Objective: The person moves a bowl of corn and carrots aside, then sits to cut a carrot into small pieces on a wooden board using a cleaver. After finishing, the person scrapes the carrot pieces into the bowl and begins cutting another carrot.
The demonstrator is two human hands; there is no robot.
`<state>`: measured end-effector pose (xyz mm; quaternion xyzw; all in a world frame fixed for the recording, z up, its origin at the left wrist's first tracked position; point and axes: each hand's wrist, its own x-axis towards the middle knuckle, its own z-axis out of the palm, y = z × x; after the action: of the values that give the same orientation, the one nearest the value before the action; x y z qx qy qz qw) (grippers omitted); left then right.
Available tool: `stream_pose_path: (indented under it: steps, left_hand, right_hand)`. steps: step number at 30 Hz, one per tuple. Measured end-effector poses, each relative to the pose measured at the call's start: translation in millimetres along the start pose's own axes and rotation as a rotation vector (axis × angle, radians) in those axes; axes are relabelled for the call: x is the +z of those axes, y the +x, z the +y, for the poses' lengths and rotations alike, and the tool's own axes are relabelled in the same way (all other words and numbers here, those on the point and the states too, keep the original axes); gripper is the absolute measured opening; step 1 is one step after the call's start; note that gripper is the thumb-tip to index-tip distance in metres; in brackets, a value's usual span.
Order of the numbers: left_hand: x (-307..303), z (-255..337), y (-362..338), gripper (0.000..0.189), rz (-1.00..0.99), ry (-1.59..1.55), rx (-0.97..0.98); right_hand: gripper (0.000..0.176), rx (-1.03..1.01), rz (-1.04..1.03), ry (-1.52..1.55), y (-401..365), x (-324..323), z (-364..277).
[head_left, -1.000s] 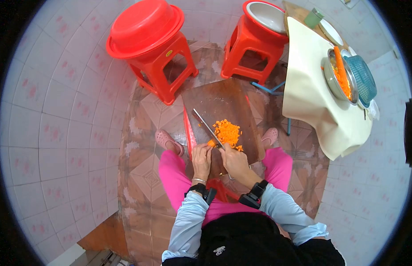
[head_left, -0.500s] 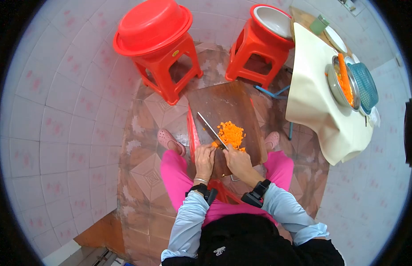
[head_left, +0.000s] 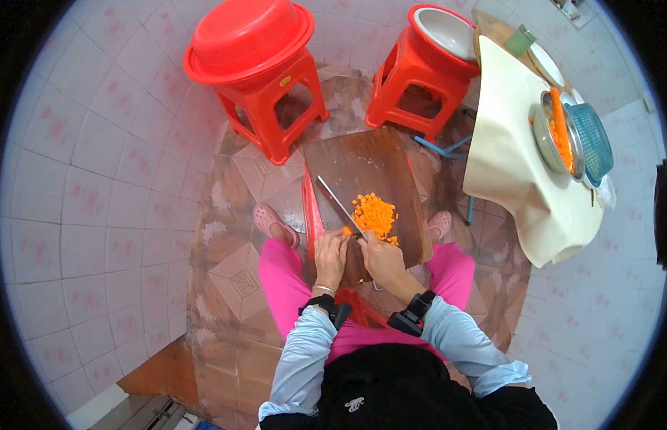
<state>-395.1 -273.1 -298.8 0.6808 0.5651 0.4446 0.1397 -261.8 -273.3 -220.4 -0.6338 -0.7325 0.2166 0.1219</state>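
My right hand [head_left: 382,259] is wrapped around the handle of a kitchen knife [head_left: 338,203], whose long blade slants away to the upper left over the board. Beside the blade, my left hand [head_left: 331,256] has its fingers curled on a small piece of carrot [head_left: 346,231], mostly hidden under the fingertips. A heap of diced carrot [head_left: 374,214] lies just right of the knife. Everything rests on a brown wooden cutting board [head_left: 362,158] between my knees.
Two red stools stand ahead, one bearing an upturned red basin [head_left: 247,39], the other a basin with a pale inside [head_left: 445,34]. On the cloth-covered table [head_left: 502,158] to the right are a metal bowl [head_left: 543,143] with carrots [head_left: 559,122] and a teal basket [head_left: 592,143].
The view has shifted slightly. Both hands, the knife and the diced carrot stay in nearly the same places on the board.
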Motion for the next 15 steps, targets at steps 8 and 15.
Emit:
stream_pose_path:
  steps: [8,15]
  left_hand:
    - [0.3,-1.4,0.1,0.016,0.008,-0.005,-0.008]
    - [-2.7,-2.5,-2.7,0.018,-0.029,-0.023,0.003]
  right_hand:
    - [0.021,0.010,-0.023,0.018,-1.0,-6.2,-3.1]
    - [0.023,0.054,-0.032,0.029,0.6,3.4,6.1]
